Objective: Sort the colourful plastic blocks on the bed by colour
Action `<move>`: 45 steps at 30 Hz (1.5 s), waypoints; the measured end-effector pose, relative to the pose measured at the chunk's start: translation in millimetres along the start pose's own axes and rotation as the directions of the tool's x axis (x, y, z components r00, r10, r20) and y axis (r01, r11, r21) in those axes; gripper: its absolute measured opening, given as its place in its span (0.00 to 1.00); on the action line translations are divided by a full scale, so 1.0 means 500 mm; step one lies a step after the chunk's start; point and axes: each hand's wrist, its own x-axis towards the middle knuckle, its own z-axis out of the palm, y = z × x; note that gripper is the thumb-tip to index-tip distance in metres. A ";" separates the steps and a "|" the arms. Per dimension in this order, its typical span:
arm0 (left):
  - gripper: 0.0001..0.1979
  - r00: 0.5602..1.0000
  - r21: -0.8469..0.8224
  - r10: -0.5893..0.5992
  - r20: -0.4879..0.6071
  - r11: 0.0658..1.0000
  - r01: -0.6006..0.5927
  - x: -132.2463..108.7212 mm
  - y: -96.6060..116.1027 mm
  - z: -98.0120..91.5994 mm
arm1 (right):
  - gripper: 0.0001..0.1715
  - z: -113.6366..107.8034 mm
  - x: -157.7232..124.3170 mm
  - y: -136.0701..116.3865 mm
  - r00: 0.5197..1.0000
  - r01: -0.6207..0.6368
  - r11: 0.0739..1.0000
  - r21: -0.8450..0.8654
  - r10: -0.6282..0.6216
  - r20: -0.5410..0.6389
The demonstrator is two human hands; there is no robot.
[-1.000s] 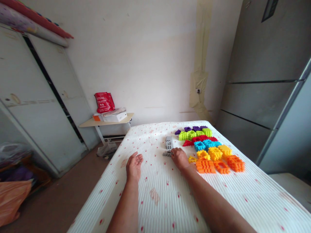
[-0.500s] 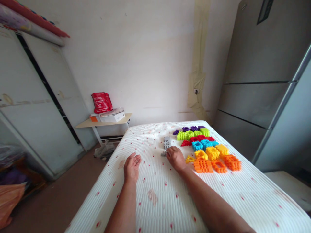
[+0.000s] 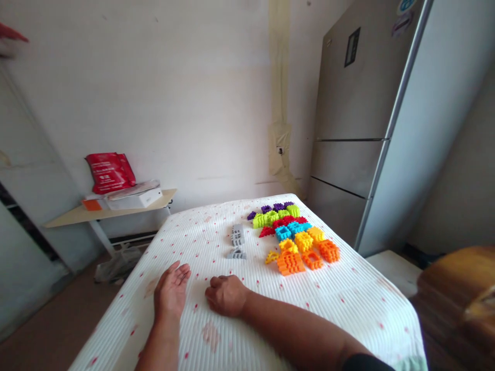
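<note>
Wall: pale, filling the upper middle of the frame [image 3: 185, 103].
Refrigerator: silver-gray, tall at the upper right [image 3: 356, 113].
Ribbed white cover: dotted with red, spread over the raised surface from center to bottom [image 3: 348, 288].
Side table: pale wood, left of center [image 3: 65, 219], bearing a white box [image 3: 135, 199] and a red bag with white print [image 3: 110, 172].
Interlocking blocks: right of center, sorted by color in rows; nearest are orange blocks [image 3: 291, 263], then yellow blocks [image 3: 303, 240], blue blocks [image 3: 283, 233], red blocks [image 3: 286, 222], lime-green blocks [image 3: 263, 221] and, farthest, purple blocks [image 3: 266, 209].
Left hand: lower left of center [image 3: 172, 288], palm turned inward, fingers spread and slightly bent, well apart from the blocks.
Right hand: lower center [image 3: 227, 295], just beside the left, fingers curled under; whether they grip anything cannot be told.
Gray blocks: mid-frame, left of the colored rows [image 3: 237, 235].
Gray triangular piece: just below those in the frame, beyond the right hand [image 3: 236, 253].
</note>
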 end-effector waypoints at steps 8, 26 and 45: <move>0.09 1.000 0.036 0.001 0.011 0.999 -0.001 0.011 -0.004 -0.006 | 0.09 -0.001 0.004 -0.001 1.000 -0.009 1.000 -0.002 0.009 -0.024; 0.27 0.950 0.500 0.066 0.306 0.838 -0.220 -0.039 -0.017 0.031 | 0.14 -0.310 -0.296 0.233 0.633 -0.332 0.865 0.377 0.500 -0.591; 0.30 0.912 0.551 0.048 0.407 0.784 -0.287 0.045 -0.074 0.163 | 0.28 -0.192 -0.458 0.609 0.085 -0.478 0.270 0.836 0.961 -0.262</move>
